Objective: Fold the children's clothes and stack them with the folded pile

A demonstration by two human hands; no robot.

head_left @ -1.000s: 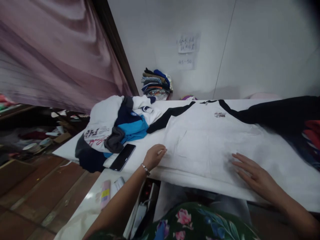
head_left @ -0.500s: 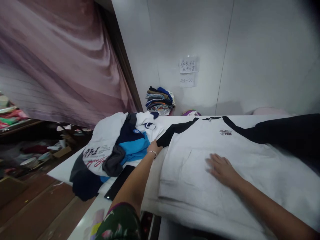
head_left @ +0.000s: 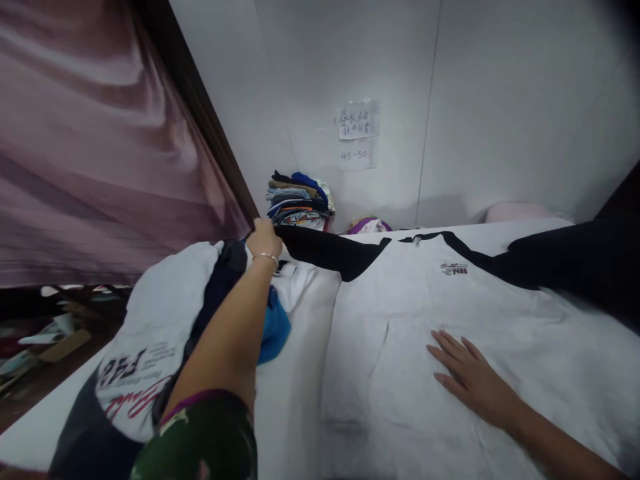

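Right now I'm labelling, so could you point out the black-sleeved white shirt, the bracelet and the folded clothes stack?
Black-sleeved white shirt (head_left: 407, 293): head view, on its chest.
Bracelet (head_left: 267, 256): head view, on its band.
Folded clothes stack (head_left: 300, 203): head view, on its front, mid-height.

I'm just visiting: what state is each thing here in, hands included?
White top, spread out, front up
Black sleeve, stretched sideways
Left hand, closed on the sleeve's end
Right hand, open, laid on the top
Clothes heap, loose, rumpled
Clothes stack, folded, piled
Paper notes, stuck to the wall
Pink cloth, hanging in folds
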